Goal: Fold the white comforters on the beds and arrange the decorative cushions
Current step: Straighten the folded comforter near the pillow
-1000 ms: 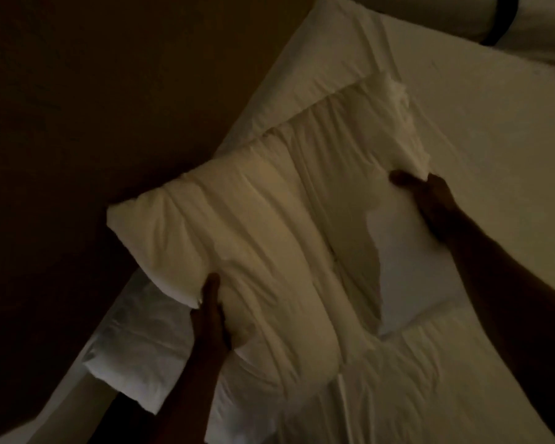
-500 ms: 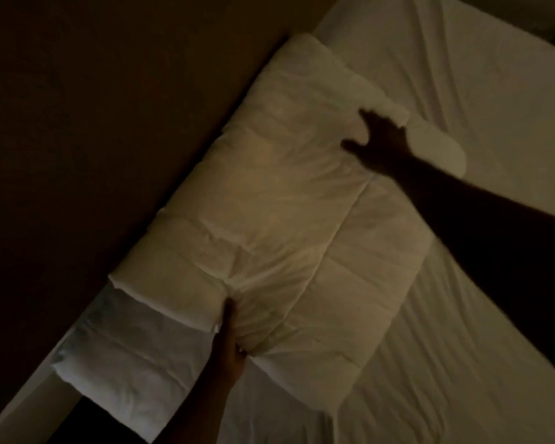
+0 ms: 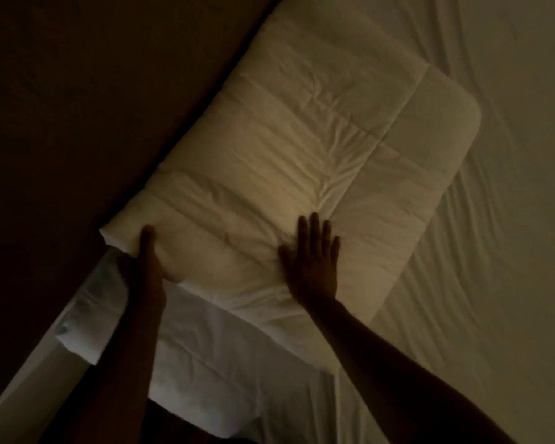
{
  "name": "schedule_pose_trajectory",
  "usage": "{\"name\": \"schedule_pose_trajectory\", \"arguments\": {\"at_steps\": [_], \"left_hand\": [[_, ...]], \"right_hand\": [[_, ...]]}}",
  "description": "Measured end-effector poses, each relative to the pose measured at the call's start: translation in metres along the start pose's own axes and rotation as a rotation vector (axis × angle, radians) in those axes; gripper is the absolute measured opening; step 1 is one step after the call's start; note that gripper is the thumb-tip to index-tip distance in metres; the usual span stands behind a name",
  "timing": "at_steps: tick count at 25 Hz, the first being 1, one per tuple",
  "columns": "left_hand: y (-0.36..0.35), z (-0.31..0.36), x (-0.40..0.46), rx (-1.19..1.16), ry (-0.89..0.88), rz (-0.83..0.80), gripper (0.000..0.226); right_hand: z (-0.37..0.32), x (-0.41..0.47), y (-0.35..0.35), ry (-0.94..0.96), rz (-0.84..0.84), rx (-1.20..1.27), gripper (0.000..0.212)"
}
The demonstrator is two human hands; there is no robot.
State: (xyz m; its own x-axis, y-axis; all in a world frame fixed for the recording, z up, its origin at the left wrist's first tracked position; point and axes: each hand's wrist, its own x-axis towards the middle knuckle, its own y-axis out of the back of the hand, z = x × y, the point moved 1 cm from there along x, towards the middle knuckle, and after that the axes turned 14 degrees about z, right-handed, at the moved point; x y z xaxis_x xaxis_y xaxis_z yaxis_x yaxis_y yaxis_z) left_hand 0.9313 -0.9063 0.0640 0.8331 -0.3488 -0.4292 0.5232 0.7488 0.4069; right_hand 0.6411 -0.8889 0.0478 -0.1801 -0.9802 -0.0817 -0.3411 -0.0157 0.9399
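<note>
Pressing the folded comforter [image 3: 302, 149] flat on the bed [image 3: 510, 251], we grip its corner with left hand [image 3: 145, 267]; right hand [image 3: 311, 261] lies open-fingered, holding nothing; cushions remain unseen.

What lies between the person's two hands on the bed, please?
In the head view, only the folded white comforter spans the stretch between the left hand gripping its corner and the right hand lying flat on top.

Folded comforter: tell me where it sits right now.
In the head view the folded comforter lies on the bed sheet along the bed's left edge, left hand gripping its near corner, right hand flat on top.
</note>
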Motion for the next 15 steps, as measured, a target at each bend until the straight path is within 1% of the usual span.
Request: {"name": "schedule_pose_trajectory", "arguments": {"at_steps": [1, 2, 4, 5, 6, 9, 11, 12, 14, 15], "left_hand": [[0.004, 0.002, 0.012, 0.058, 0.037, -0.005, 0.101], [0.011, 0.004, 0.02, 0.107, 0.028, -0.024, 0.102], [0.027, 0.007, 0.028, 0.199, -0.099, -0.047, 0.091], [0.034, 0.005, 0.032, 0.232, -0.15, -0.064, 0.09], [0.04, -0.001, 0.034, 0.247, -0.127, -0.064, 0.088], [0.043, -0.01, 0.029, 0.278, 0.086, -0.077, 0.075], [0.038, -0.016, 0.019, 0.286, 0.224, -0.103, 0.076], [0.038, -0.017, 0.009, 0.285, 0.248, -0.099, 0.077], [0.046, -0.03, -0.021, 0.321, 0.229, -0.103, 0.074], [0.052, -0.041, -0.039, 0.363, 0.215, -0.165, 0.07]], "right_hand": [[-0.004, -0.02, -0.001, 0.011, -0.014, -0.003, 0.071], [-0.006, -0.04, -0.002, 0.033, -0.041, -0.013, 0.07], [-0.007, -0.073, -0.002, 0.1, -0.079, -0.05, 0.069], [-0.005, -0.088, -0.002, 0.122, -0.102, -0.06, 0.069], [-0.003, -0.101, -0.001, 0.137, -0.14, -0.067, 0.071], [0.009, -0.134, 0.009, 0.181, -0.269, -0.111, 0.086], [0.018, -0.15, 0.016, 0.124, -0.359, -0.08, 0.091], [0.022, -0.157, 0.019, 0.087, -0.388, -0.055, 0.091], [0.026, -0.178, 0.028, 0.016, -0.429, -0.02, 0.086], [0.026, -0.189, 0.032, -0.012, -0.441, -0.018, 0.082]]}}
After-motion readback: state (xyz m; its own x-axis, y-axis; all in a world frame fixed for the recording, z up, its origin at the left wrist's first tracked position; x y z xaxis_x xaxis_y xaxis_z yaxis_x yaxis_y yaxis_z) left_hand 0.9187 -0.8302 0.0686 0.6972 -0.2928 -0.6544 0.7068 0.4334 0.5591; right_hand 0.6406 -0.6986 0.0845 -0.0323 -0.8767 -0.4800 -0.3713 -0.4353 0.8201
